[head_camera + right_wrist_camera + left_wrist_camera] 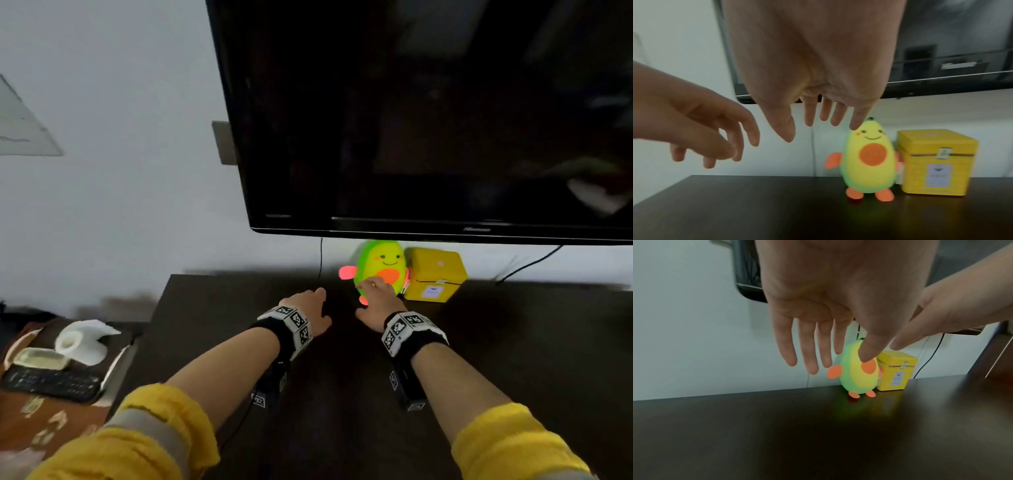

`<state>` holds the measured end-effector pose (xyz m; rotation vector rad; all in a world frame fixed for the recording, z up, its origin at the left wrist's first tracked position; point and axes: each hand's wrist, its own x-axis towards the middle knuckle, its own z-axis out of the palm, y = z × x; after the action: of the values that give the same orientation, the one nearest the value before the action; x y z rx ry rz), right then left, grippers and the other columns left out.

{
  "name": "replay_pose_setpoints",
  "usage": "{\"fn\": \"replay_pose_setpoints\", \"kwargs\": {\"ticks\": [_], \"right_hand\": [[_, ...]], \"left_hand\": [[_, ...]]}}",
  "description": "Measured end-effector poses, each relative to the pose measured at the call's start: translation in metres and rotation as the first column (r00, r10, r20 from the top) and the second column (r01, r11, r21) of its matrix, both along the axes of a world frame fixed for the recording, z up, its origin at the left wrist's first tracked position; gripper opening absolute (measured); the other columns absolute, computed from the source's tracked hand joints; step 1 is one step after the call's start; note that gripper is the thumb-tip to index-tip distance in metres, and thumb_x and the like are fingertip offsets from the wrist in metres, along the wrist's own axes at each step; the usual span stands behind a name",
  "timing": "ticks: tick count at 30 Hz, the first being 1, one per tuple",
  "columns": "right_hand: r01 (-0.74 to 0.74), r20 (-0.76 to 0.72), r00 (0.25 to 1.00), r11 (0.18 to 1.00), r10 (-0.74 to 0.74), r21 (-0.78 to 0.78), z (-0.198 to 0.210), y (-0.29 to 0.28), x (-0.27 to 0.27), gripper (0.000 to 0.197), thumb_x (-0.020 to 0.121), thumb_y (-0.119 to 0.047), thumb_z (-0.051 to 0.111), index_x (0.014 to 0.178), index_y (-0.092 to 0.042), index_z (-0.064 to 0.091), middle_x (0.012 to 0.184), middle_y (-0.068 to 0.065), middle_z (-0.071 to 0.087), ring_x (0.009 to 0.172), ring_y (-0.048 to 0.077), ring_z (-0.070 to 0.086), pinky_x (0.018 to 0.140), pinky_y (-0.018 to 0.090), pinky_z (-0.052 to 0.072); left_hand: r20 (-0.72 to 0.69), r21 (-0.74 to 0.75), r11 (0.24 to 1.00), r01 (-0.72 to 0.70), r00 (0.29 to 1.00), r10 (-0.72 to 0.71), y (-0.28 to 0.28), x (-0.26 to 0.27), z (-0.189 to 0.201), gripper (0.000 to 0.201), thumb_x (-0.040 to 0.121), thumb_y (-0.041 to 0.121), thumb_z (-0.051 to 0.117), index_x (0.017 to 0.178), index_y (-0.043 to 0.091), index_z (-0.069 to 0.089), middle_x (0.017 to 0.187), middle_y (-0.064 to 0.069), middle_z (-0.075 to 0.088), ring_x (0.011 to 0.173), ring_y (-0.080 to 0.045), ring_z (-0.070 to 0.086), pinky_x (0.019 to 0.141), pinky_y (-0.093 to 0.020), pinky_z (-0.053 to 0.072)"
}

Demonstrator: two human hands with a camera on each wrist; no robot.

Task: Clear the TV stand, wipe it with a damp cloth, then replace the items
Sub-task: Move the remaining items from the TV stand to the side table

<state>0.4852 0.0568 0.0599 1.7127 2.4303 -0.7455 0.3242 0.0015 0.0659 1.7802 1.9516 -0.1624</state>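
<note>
A green and yellow avocado plush toy point(382, 262) point(857, 378) point(869, 162) with orange arms and feet stands upright at the back of the dark TV stand point(342, 394), against the wall. A yellow tin box point(436, 274) point(896, 371) point(935, 162) stands right beside it on its right. My right hand point(375, 298) point(813, 116) hovers open just in front of the toy, fingers spread, holding nothing. My left hand point(310, 306) point(813, 350) is open too, to the toy's left, above the stand's top.
A black TV point(428, 120) hangs low over the toy and the box, with cables point(321, 257) running down the wall. Left of the stand, a lower table point(51, 411) holds a white roll point(82, 341), a remote point(51, 382) and a small case.
</note>
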Motion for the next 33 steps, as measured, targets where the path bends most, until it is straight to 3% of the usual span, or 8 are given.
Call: {"fn": "replay_pose_setpoints", "kwargs": {"ticks": [4,9,15,18,21,26,30,33], "right_hand": [[0.134,0.004,0.991,0.991,-0.134,-0.007,-0.011,0.053,0.069,0.070,0.084,-0.018,0.063,0.145,-0.021,0.030,0.151,0.002,0.026,0.138,0.026,0.025,0.108,0.037,0.032],[0.219,0.175,0.959,0.975,-0.222,0.037,-0.035,0.110,0.121,0.088,0.079,-0.012,0.067,0.150,-0.023,0.015,0.155,0.003,0.017,0.139,0.028,0.023,0.107,0.044,0.036],[0.150,0.233,0.955,0.978,-0.181,0.144,-0.074,0.147,0.139,0.100,0.080,-0.017,0.067,0.152,-0.030,-0.001,0.160,0.002,-0.008,0.148,0.027,-0.005,0.120,0.045,0.009],[0.168,0.286,0.937,0.976,-0.202,0.138,-0.084,0.162,0.144,0.102,0.083,-0.021,0.067,0.151,-0.030,-0.009,0.160,0.004,-0.014,0.146,0.028,-0.014,0.120,0.047,0.003],[0.160,0.281,0.940,0.978,-0.192,0.132,-0.089,0.174,0.148,0.103,0.081,-0.023,0.070,0.151,-0.028,-0.005,0.160,0.001,-0.004,0.148,0.025,-0.004,0.118,0.048,0.004],[0.056,0.386,0.912,0.972,-0.142,0.227,-0.093,0.189,0.150,0.105,0.074,-0.036,0.076,0.150,-0.020,0.006,0.149,0.003,0.022,0.137,0.026,0.025,0.114,0.046,0.022],[-0.013,0.439,0.892,0.963,-0.110,0.267,-0.092,0.202,0.149,0.094,0.071,-0.024,0.076,0.146,-0.019,0.019,0.138,0.005,0.033,0.126,0.028,0.036,0.107,0.041,0.032],[-0.067,0.503,0.860,0.960,-0.082,0.271,-0.093,0.203,0.145,0.099,0.065,-0.033,0.080,0.143,-0.015,0.021,0.138,0.008,0.032,0.130,0.029,0.033,0.111,0.043,0.028]], "left_hand": [[0.022,0.062,0.998,-0.024,1.000,0.022,0.061,0.043,-0.015,0.072,0.084,0.048,0.056,0.140,0.012,0.028,0.129,-0.011,0.053,0.115,-0.032,0.056,0.091,-0.042,0.049],[0.036,0.130,0.990,-0.056,0.998,0.052,0.126,0.070,-0.038,0.090,0.077,0.052,0.066,0.144,0.016,0.019,0.140,-0.010,0.043,0.125,-0.031,0.048,0.098,-0.044,0.041],[0.181,0.062,0.973,-0.222,0.961,0.207,0.163,0.075,-0.079,0.118,0.066,0.047,0.079,0.151,0.015,0.004,0.152,-0.014,0.024,0.139,-0.033,0.026,0.112,-0.051,0.023],[0.230,0.062,0.972,-0.227,0.951,0.207,0.181,0.078,-0.086,0.118,0.064,0.046,0.081,0.150,0.012,0.008,0.150,-0.015,0.029,0.136,-0.031,0.031,0.110,-0.047,0.028],[0.213,0.071,0.971,-0.230,0.954,0.210,0.196,0.086,-0.087,0.107,0.066,0.048,0.080,0.145,0.009,0.020,0.142,-0.013,0.039,0.130,-0.030,0.039,0.106,-0.046,0.032],[0.176,0.064,0.965,-0.254,0.955,0.239,0.211,0.097,-0.101,0.102,0.061,0.057,0.078,0.138,0.009,0.032,0.137,-0.011,0.039,0.130,-0.029,0.034,0.107,-0.045,0.028],[0.156,0.036,0.976,-0.215,0.966,0.208,0.211,0.097,-0.107,0.108,0.051,0.068,0.073,0.136,0.016,0.035,0.111,-0.001,0.031,0.120,-0.025,0.036,0.099,-0.043,0.032],[0.181,0.025,0.982,-0.188,0.967,0.181,0.205,0.094,-0.108,0.105,0.054,0.063,0.077,0.139,0.021,0.031,0.126,-0.003,0.045,0.119,-0.028,0.042,0.097,-0.043,0.037]]}}
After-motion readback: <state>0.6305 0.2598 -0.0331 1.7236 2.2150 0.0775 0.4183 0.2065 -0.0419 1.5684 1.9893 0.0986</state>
